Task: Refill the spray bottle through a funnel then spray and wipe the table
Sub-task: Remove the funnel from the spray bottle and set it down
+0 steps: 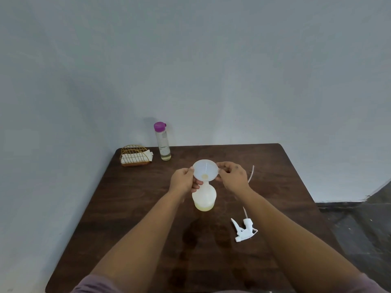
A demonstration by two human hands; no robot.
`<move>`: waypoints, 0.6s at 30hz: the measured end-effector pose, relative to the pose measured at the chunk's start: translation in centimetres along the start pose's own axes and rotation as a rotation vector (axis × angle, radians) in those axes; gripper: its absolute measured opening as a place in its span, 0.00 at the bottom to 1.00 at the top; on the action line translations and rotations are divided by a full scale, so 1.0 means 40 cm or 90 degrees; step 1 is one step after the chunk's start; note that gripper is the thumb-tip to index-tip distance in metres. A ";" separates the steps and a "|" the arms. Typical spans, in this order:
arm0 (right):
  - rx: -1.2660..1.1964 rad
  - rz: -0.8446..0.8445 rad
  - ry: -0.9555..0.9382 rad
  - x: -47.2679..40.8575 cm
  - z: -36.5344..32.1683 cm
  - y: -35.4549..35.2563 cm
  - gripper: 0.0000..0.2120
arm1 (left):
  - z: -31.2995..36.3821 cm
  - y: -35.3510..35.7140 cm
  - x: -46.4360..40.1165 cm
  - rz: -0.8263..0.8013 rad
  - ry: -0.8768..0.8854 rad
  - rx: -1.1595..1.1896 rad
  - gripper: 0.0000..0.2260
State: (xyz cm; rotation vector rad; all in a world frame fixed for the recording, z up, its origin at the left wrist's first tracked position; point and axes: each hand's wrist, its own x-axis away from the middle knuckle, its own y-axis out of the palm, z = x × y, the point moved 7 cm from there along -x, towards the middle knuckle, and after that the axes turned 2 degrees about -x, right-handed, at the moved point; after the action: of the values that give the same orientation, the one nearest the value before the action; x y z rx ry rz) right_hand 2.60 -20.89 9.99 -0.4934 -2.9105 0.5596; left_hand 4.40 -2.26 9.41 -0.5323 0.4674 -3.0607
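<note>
At the table's (pixel 131 240) near right lies the detached trigger sprayer (pixel 244 229). Mid-table stands the spray bottle (pixel 204 197), a shallow yellowish layer at its base, the funnel (pixel 205 170) seated in its neck. The left hand (pixel 183 180) pinches the funnel's left rim, lower fingers curled by the neck; the right hand (pixel 231 176) pinches the right rim. The funnel is being settled, I judge; next comes fetching and uncapping the purple-capped bottle (pixel 162 141) by the wall, beside a napkin holder (pixel 135 155). The neck joint is hidden behind fingers.
</note>
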 end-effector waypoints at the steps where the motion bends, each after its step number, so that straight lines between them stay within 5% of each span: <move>1: 0.001 0.012 -0.008 0.001 -0.002 -0.002 0.11 | 0.003 -0.001 0.001 0.006 0.004 0.000 0.12; 18: -0.037 0.059 -0.009 0.016 -0.024 -0.009 0.07 | 0.005 -0.007 0.001 -0.030 0.003 0.029 0.12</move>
State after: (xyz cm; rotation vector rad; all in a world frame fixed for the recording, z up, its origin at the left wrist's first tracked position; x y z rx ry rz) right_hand 2.09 -20.66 11.04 -0.6369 -2.9362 0.4929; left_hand 4.43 -2.04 9.67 -0.5431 0.3909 -3.1086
